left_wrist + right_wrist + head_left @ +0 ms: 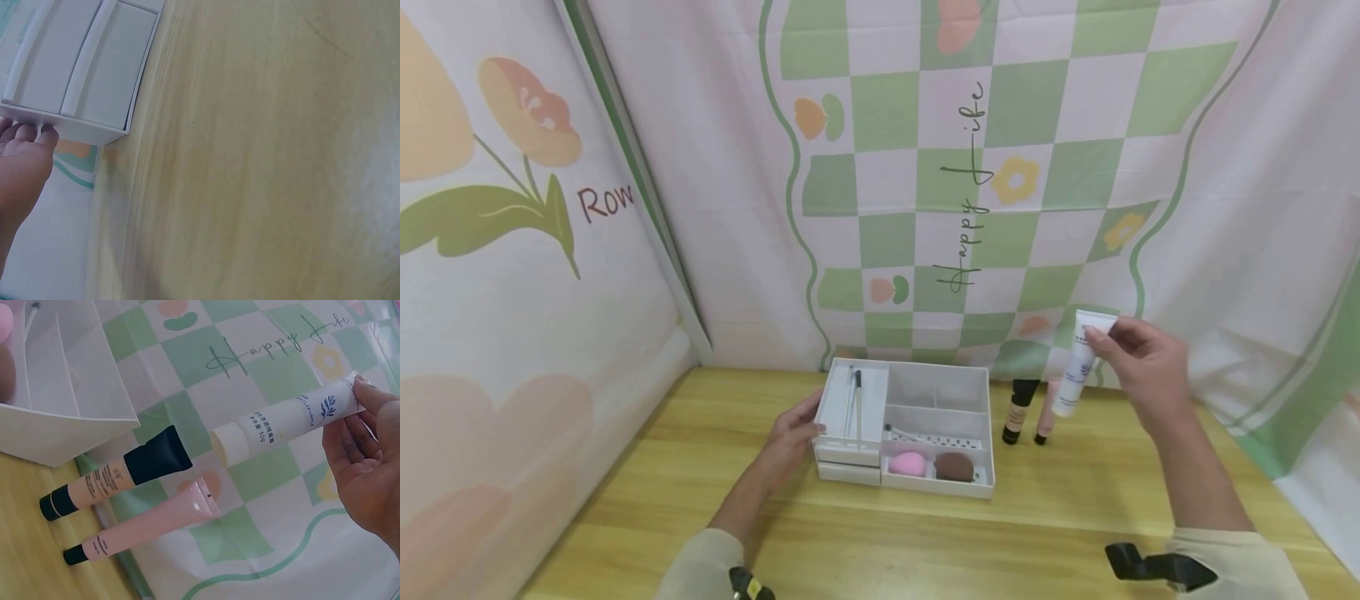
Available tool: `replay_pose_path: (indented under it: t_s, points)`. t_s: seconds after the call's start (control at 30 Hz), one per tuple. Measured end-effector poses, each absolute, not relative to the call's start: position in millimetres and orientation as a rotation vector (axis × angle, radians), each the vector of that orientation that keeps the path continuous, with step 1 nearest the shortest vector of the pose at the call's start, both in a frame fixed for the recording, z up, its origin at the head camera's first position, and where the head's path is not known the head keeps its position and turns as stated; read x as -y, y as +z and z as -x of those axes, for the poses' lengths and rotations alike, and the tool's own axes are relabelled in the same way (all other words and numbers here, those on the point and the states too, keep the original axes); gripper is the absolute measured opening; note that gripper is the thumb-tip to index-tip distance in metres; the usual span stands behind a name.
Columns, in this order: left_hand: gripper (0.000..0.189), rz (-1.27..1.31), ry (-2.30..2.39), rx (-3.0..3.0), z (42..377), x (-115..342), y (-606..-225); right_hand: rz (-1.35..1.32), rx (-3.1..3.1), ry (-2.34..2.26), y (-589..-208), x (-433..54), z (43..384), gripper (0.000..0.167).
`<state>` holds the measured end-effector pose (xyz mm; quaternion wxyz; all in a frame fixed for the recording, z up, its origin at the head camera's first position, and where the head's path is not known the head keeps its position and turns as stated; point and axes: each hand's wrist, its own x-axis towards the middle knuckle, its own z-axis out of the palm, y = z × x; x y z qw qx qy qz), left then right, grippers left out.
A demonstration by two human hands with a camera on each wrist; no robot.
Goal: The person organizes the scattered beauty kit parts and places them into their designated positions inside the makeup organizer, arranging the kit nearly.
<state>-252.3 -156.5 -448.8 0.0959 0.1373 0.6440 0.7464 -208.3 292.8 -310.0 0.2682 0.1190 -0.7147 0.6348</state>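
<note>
A white organizer box (988, 433) stands on the table. My left hand (786, 437) rests against its left side wall; in the left wrist view the fingers (47, 134) touch that wall beside two drawer fronts (112, 62). My right hand (1150, 371) pinches a white squeeze tube (1075, 367) near its flat crimped end, raised with the cap pointing down. In the right wrist view the tube (287, 422) shows blue print and a leaf mark. Below it, a beige tube with black ends (103, 484) and a pink tube with a black cap (147, 522) stand upright on their caps.
Thin brushes (858, 400) lie on the box's left top. A pink makeup sponge (907, 464) and a brown rounded piece (954, 467) sit in its front compartment, with a slim black-tipped stick (902, 434) behind. A patterned curtain (880, 183) hangs behind the wooden table (865, 542).
</note>
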Motion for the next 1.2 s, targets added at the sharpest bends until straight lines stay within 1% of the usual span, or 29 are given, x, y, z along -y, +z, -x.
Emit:
replay_pose_path:
  t_s: [0.2,0.43,0.57,0.77,1.2]
  points:
    - [0.071,-0.421,2.198,-1.906,253,158,-449,-0.328,2.013,1.59,-308,-285,211,0.023]
    - [0.072,-0.417,2.197,-1.899,252,158,-448,-0.414,1.997,1.624,-307,-276,213,0.024]
    - [0.072,-0.414,2.209,-1.911,252,157,-448,-0.409,2.037,1.571,-308,-270,216,0.024]
    - [0.072,-0.437,2.211,-1.923,251,157,-448,-0.369,2.12,1.504,-310,-262,223,0.021]
    - [0.072,-0.429,2.221,-1.913,251,156,-448,-0.338,2.18,1.523,-317,-246,235,0.011]
